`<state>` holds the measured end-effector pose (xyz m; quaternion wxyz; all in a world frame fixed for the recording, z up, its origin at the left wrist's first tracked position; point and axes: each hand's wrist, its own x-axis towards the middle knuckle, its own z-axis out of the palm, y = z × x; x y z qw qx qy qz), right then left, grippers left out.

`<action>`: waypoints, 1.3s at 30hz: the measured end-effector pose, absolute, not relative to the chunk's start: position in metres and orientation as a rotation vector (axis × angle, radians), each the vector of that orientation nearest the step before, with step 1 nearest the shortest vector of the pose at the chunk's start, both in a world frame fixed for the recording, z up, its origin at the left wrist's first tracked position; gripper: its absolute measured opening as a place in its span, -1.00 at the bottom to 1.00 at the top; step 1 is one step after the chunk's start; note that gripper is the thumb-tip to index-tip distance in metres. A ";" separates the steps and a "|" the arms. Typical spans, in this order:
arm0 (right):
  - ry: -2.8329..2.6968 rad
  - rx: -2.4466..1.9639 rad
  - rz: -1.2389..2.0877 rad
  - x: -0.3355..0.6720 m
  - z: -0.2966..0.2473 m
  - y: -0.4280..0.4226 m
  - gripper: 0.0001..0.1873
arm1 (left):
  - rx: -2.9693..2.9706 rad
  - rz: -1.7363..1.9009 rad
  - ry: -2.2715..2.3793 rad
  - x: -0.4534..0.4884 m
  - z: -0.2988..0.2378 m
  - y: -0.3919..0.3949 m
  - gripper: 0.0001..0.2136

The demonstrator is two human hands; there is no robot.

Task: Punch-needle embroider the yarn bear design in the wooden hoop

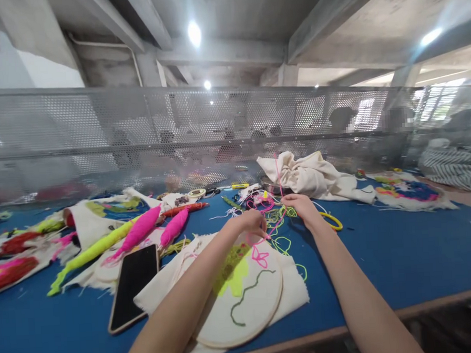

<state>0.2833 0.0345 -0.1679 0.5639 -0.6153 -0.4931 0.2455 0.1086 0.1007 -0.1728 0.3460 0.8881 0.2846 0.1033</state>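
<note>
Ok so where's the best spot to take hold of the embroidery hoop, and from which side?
Probably the lower-right rim of the embroidery hoop, coming from the right and pinching rim and cloth together. That curved stretch shows uncovered and the cloth extends past it, while the left forearm crosses over the hoop's left part.

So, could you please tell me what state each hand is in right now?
Left hand: closed, apparently pinching pink yarn over the hoop.
Right hand: closed, pinching pink yarn.
</note>
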 end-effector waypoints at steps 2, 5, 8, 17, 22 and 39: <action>-1.154 -1.447 0.565 0.282 -0.168 0.034 -0.67 | 2.270 0.344 0.733 0.111 -0.172 0.100 -0.79; -1.144 -1.444 0.547 0.284 -0.168 0.033 -0.64 | 2.146 0.552 0.733 0.111 -0.169 0.102 -0.79; -1.157 -1.448 0.519 0.286 -0.168 0.033 -0.64 | 1.924 0.817 0.740 0.107 -0.163 0.107 -0.75; -1.372 -1.524 0.301 0.275 -0.165 0.027 -0.81 | 0.901 1.482 0.816 0.062 -0.127 0.139 -0.75; -1.487 -1.625 0.151 0.262 -0.166 0.024 -0.87 | 0.636 1.582 0.761 0.041 -0.110 0.141 -0.77; -1.526 -1.761 0.038 0.260 -0.166 0.023 -0.86 | 0.514 1.553 0.689 0.049 -0.111 0.140 -0.83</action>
